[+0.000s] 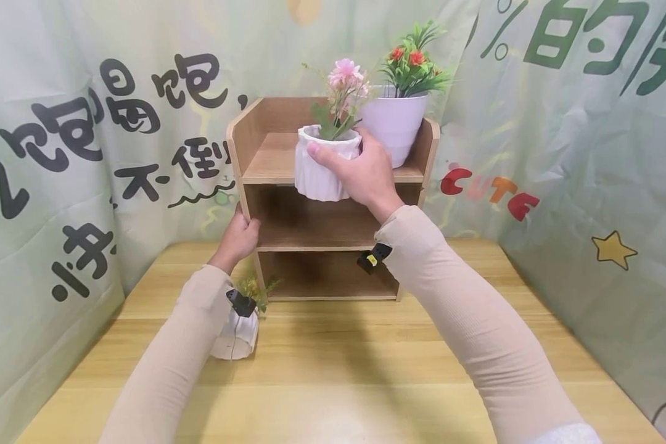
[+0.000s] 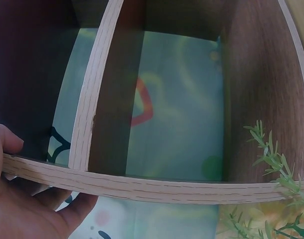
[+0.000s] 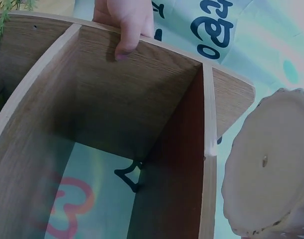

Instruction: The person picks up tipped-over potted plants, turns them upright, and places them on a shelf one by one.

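My right hand (image 1: 367, 176) grips a small white ribbed flowerpot (image 1: 322, 172) with pink artificial flowers (image 1: 346, 77), thumb at its rim. The pot hangs in front of the top tier of a wooden shelf (image 1: 327, 240), and its round base (image 3: 266, 169) shows in the right wrist view. My left hand (image 1: 238, 237) holds the shelf's left side panel, with the thumb on the inner face and the fingers outside, as the left wrist view also shows. A larger white flowerpot (image 1: 396, 126) with red flowers and green leaves stands on the top tier's right side.
Another white flowerpot (image 1: 235, 336) with yellowish-green foliage stands on the wooden table (image 1: 333, 394) at the shelf's front left, partly behind my left sleeve. Printed curtains (image 1: 560, 154) enclose the table at the back and sides.
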The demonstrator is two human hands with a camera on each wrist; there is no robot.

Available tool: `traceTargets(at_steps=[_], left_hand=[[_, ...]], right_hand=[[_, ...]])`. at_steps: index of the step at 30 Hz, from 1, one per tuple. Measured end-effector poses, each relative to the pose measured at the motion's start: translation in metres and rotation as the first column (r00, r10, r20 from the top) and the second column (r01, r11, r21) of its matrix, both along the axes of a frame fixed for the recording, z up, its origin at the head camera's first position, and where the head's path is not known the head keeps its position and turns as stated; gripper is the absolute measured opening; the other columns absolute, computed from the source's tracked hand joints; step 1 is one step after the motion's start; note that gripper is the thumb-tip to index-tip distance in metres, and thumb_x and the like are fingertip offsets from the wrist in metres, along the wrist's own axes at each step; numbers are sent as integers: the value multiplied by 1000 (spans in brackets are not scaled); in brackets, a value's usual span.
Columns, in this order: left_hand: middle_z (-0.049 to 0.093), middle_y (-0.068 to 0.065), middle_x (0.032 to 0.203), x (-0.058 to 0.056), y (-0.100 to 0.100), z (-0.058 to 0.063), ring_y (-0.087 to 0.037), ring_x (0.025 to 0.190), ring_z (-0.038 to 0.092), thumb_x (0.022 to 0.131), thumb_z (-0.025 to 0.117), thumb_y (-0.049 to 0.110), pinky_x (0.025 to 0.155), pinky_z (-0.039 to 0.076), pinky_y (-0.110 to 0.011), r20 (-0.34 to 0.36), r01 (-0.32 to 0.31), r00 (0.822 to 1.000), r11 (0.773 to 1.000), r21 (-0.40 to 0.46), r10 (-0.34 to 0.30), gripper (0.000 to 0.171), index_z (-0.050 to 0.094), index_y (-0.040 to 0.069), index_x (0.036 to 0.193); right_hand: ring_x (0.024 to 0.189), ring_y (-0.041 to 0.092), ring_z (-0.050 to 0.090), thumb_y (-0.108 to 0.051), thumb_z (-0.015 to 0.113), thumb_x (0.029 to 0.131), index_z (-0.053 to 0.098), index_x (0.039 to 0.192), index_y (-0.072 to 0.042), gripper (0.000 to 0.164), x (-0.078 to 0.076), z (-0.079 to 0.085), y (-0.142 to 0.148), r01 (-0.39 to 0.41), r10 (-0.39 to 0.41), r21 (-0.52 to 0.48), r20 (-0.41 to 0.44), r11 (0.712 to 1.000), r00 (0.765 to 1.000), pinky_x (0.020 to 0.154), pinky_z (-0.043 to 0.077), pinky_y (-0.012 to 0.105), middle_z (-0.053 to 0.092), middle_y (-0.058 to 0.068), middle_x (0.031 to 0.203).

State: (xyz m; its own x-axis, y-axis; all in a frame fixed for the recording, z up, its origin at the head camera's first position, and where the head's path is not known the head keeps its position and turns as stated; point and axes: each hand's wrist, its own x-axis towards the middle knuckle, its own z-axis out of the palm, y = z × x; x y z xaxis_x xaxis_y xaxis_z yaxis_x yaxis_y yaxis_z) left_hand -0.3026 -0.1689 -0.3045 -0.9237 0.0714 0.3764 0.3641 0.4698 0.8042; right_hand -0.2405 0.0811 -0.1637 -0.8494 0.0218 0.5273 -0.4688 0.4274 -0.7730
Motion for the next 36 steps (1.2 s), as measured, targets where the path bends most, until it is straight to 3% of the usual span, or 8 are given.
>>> traceTargets(at_steps=[16,36], left_hand=[[44,-34,135,-1,2,1,-41,127,41,99,37,7,110,28,-49,-5,1,1000,1000,16,-1,47,25,-5,143],[42,-32,138,0,0,-1,-40,130,38,99,36,8,112,26,-49,0,11,1000,1000,17,-11,49,23,-4,145]], right_hand=[[94,13,56,-62,75,69,56,121,-14,73,-9,16,-7,84,-87,56,50,995,995,81,46,28,63,1,107],[93,14,56,-74,71,64,57,115,-17,78,-25,11,-14,208,-224,166,89,964,970,80,45,30,62,-2,104]])
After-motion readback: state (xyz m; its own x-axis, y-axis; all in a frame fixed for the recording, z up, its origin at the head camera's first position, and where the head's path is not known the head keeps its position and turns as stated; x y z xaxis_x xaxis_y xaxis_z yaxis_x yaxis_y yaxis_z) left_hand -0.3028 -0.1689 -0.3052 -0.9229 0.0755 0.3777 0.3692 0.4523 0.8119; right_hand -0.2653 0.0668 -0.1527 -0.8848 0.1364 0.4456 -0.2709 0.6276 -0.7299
